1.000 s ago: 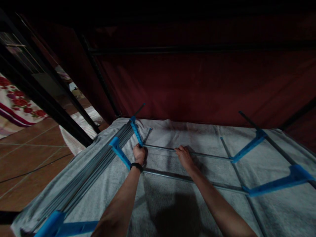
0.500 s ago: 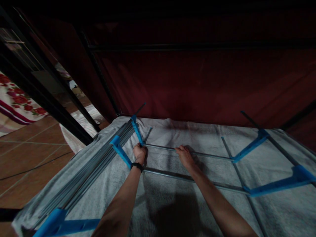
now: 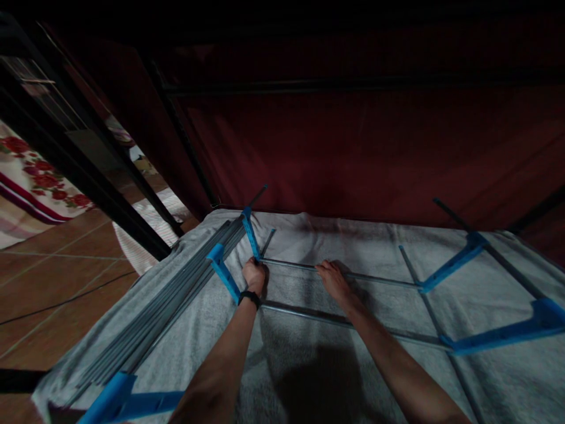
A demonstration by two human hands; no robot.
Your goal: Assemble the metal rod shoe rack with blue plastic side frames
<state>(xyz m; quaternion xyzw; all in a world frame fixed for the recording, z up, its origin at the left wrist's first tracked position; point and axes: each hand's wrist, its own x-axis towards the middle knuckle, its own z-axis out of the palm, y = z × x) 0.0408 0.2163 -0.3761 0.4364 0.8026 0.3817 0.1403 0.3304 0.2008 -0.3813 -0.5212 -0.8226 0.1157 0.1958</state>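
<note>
A frame of grey metal tubes and blue plastic brackets lies on a grey blanket (image 3: 304,365). My left hand (image 3: 255,275), with a black band at the wrist, is closed around the joint where the far left blue bracket (image 3: 251,237) meets the far cross tube (image 3: 379,280). Its fingertips are partly hidden. My right hand (image 3: 333,280) grips that same tube near its middle, fingers curled over it. Nearer to me runs a second cross tube (image 3: 304,313), passing under my right forearm. Its left end meets another blue bracket (image 3: 224,274), beside my left wrist.
Several loose metal tubes (image 3: 176,291) lie bundled at the left. A blue bracket (image 3: 128,400) sits at the near left, and larger blue brackets (image 3: 503,335) at the right. Black posts (image 3: 145,229) and a dark red cloth wall (image 3: 335,159) surround the blanket.
The left blue brackets have shifted slightly right, along with my left hand. My right hand keeps its hold on the tube. The whole view has moved a little.
</note>
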